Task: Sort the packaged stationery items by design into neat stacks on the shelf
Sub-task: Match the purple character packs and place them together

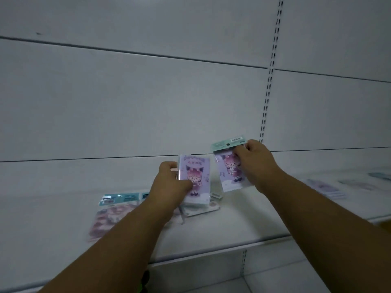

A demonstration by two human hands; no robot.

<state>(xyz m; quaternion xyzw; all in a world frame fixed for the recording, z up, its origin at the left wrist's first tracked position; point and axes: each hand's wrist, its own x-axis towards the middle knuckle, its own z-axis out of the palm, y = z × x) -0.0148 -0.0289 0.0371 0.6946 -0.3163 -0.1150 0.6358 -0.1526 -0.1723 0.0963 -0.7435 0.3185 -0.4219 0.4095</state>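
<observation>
Both hands up over the white shelf, each holding a purple pack with the same pink-haired cartoon figure

Left hand – fingers curled round the left edge of a small stack of purple packs, thumb across the front, stack held upright just above the shelf surface. Lower end of the stack sits over a loose pack lying flat on the shelf

Right hand – fingers pinch the upper right part of a single purple pack with a teal header card and white barcode sticker at the top. Pack hangs upright, slightly tilted, just beside the left hand's stack, not touching it

On the shelf, left of the left forearm: reddish-pink patterned packs with teal headers lying flat, blurred. Far right on the shelf: more purple packs lying flat, well apart from the hands, too blurred to read the design

Behind it all a plain white back panel with a slotted upright
</observation>
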